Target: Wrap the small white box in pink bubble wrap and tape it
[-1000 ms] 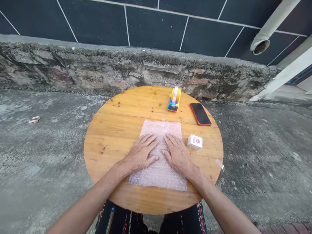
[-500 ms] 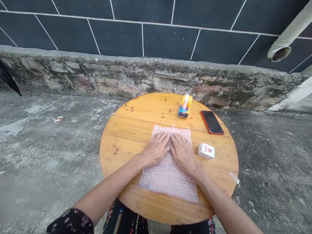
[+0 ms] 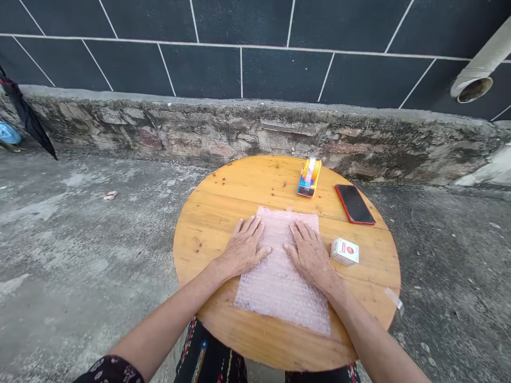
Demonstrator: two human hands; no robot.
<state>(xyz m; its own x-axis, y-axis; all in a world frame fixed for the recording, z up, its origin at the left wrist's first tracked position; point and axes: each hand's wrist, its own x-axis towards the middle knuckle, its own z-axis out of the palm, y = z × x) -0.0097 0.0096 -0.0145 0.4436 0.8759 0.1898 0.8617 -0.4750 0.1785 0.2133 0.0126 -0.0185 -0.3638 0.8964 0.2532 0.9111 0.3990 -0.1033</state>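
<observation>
A pinkish sheet of bubble wrap [image 3: 279,287] lies flat on the round wooden table [image 3: 215,213] in front of me. Along its left edge rests my left hand [image 3: 244,249], palm down with the fingers stretched out, partly on the wrap and partly past its edge. My right hand [image 3: 309,252] lies flat on the right side of the sheet, thumb pointing inward. Neither hand grips anything. Just right of my right hand stands a small white box [image 3: 344,251] with red print.
Toward the table's far edge stands a yellow and blue tape dispenser [image 3: 309,178]. A phone in a red case [image 3: 355,204] lies at the right. A strip of clear tape [image 3: 394,300] hangs off the right edge. Behind is a low stone ledge [image 3: 223,133]; a folded black umbrella [image 3: 30,117] leans at left.
My hands have moved apart from the middle of the bubble wrap, the left one out to the left edge and the right one slightly rightward. The view has shifted a little left.
</observation>
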